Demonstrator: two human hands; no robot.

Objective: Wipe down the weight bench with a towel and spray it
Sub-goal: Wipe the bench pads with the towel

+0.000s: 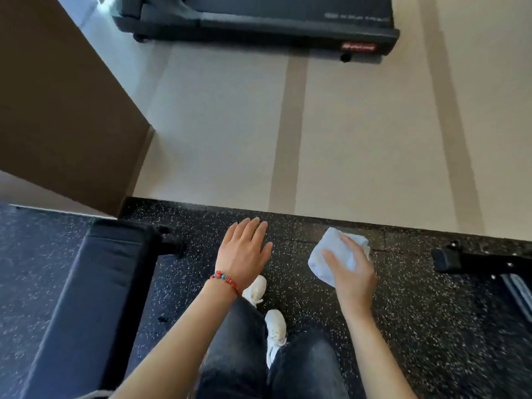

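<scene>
Towel (331, 256) pinched in your right hand (352, 276), left hand (244, 249) spread, could slip before reaching the counter (95, 283) beside you.

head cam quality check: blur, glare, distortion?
Head view: right hand and towel slightly motion-smeared; left hand sharper. Treadmill label unreadable, soft. Wide-angle bending at edges. Pale floor bright, with soft shadow bands; bench dark, low detail.

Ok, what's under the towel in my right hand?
Below the towel, which the right hand holds in the air, lies speckled black rubber floor. The patch directly beneath is hidden.
</scene>
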